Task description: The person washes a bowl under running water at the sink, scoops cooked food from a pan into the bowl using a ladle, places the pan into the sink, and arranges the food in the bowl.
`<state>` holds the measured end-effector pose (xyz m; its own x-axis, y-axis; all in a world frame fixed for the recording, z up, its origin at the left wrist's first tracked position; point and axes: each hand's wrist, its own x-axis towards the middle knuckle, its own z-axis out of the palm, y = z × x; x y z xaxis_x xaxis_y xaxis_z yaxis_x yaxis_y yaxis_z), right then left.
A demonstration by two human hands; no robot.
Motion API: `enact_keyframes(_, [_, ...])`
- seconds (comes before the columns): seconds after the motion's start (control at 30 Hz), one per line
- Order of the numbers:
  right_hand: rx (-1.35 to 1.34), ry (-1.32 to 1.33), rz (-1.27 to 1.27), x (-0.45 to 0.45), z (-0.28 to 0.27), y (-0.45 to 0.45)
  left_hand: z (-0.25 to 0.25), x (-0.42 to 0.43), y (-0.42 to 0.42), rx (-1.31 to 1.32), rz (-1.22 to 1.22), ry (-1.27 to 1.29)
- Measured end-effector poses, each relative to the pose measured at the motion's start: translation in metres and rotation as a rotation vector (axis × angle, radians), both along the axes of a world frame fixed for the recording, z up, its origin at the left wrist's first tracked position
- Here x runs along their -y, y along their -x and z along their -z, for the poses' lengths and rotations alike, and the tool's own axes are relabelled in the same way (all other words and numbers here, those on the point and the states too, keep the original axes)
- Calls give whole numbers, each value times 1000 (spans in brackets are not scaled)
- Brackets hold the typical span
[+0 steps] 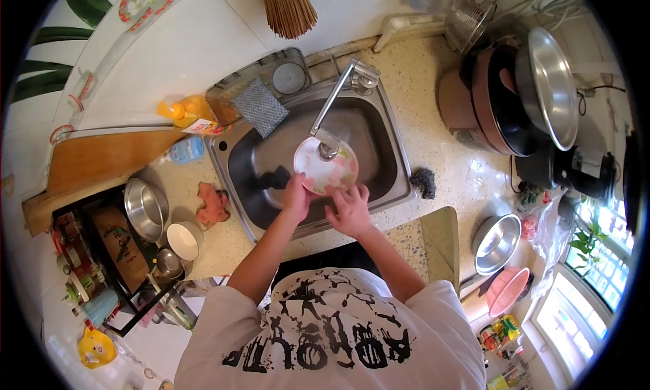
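Under the tap [330, 148] I see a white plate [315, 166] with a pink and green pattern, held over the steel sink [369, 136]. My left hand [296, 197] grips its near left rim, closed with the thumb along the edge. On the near right rim, my right hand [351, 210] has its fingertips on the plate, and the underside of its grip is hidden. A dark scrubber [275, 179] lies in the basin, left of my left hand. The tap's head covers part of the plate.
A grey cloth [261, 107] hangs over a rack [230, 75] at the sink's back left. Yellow bottle [186, 111] and blue bottle [186, 150] stand left. A dark scouring pad [424, 183] lies right of the sink. Metal bowls [497, 244] and cookers [467, 105] occupy the right.
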<state>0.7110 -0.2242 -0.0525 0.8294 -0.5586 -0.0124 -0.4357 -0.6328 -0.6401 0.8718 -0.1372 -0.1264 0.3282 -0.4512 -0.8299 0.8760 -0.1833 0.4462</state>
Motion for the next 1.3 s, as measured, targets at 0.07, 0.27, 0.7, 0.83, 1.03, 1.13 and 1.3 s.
enact_keyframes(0.07, [34,-39,-70,1,-1,-10,4,-3,2,-9,36,-21])
enact_keyframes(0.27, [-17,117,-191,21,32,-38,10,-7,10,53,99,-48])
enact_keyframes(0.7, [-227,9,-235,39,44,10,-2,-20,20,116,127,-117])
enact_keyframes(0.83, [-217,35,-24,78,31,-2,-11,-22,3,17,97,-14])
enact_keyframes(1.03, [-214,323,-54,164,0,-92,-42,-16,-5,-35,128,1])
enact_keyframes(1.13, [-466,370,-109,181,3,-129,-57,-19,-4,8,147,-12])
enact_keyframes(1.3, [-608,367,-62,189,27,-152,-75,-31,-8,124,174,-80])
